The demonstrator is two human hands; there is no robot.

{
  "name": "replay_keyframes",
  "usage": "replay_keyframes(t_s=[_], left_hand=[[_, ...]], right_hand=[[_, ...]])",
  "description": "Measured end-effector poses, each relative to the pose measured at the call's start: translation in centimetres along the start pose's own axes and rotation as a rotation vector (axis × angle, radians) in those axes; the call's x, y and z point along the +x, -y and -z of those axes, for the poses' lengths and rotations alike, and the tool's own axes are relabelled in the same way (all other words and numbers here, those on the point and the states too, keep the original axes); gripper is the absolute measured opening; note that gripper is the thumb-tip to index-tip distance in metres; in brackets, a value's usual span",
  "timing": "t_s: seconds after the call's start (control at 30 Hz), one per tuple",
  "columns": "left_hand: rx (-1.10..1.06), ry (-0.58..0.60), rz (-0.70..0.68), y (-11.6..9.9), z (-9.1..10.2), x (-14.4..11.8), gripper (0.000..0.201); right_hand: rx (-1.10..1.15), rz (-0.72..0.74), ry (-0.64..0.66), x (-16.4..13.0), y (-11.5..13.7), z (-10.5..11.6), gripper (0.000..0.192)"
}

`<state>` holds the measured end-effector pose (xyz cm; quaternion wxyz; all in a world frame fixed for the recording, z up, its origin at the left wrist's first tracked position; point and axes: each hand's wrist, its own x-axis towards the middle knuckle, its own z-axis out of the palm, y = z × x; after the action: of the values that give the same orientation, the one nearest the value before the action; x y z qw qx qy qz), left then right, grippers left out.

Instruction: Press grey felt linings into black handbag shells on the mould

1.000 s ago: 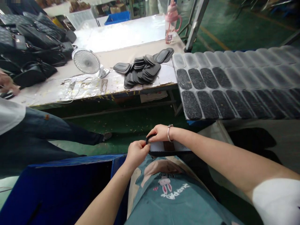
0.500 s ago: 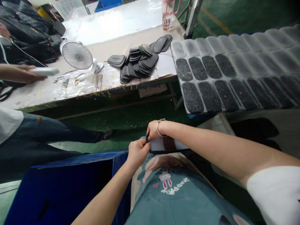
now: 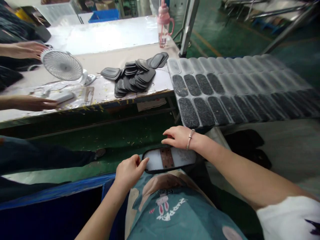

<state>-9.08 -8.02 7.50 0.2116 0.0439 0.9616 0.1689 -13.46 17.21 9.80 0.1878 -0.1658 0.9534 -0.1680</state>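
Just above the person's lap, over the teal apron (image 3: 175, 213), lies an oval white pad with a dark rim (image 3: 170, 159) and a brown strip across its middle. It is lying flat, with the long side going left to right. The left hand (image 3: 130, 170) is at the left end of the pad; its fingers are curled loosely and the fingertips touch the dark rim, but I cannot tell if they really pinch it. The right hand (image 3: 178, 137) is at the far edge of the pad, palm down and fingers stretched almost flat, touching the rim or just over it; it closes on nothing. A thin bracelet (image 3: 190, 139) is on the right wrist.

Across the green floor stands a long worktable (image 3: 105, 90). On it is a heap of black oval pieces (image 3: 135, 78), a small white fan (image 3: 62, 65) and a pink bottle (image 3: 163, 25) at the far corner. To the right of the table is a sloped tray with rows of oval pockets (image 3: 225, 90), the nearer ones filled with dark pieces. At the left edge, two hands of another person (image 3: 32, 103) rest on the table.
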Motion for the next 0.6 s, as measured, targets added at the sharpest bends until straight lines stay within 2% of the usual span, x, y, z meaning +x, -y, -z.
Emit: replay_keyframes(t_s=[0.07,0.13,0.2,0.27,0.43,0.5,0.6], left_hand=[[0.113,0.057,-0.021,-0.4,0.3,0.0,0.045],[0.151,0.105,-0.044,-0.8,0.4,0.0,0.047],[0.153,0.146,-0.047,-0.9,0.3,-0.1,0.048],[0.142,0.178,-0.030,-0.9,0.2,-0.4,0.048],[0.047,0.270,0.022,-0.7,-0.1,-0.6,0.049],[0.034,0.292,0.035,-0.6,-0.3,-0.4,0.050],[0.091,0.266,0.030,-0.9,-0.4,-0.3,0.048]], right_hand=[[-0.135,-0.221,-0.087,-3.4,-1.7,1.1,0.052],[-0.209,-0.395,-0.060,-6.7,-2.7,1.1,0.057],[-0.232,-0.463,-0.006,-9.2,-2.8,0.1,0.056],[-0.241,-0.470,0.015,-10.6,-2.6,-1.5,0.049],[-0.220,-0.522,-0.062,-10.8,-1.9,-4.6,0.030],[-0.209,-0.542,-0.074,-10.3,-2.0,-4.9,0.028],[-0.204,-0.524,-0.088,-9.9,-2.1,-5.0,0.028]])
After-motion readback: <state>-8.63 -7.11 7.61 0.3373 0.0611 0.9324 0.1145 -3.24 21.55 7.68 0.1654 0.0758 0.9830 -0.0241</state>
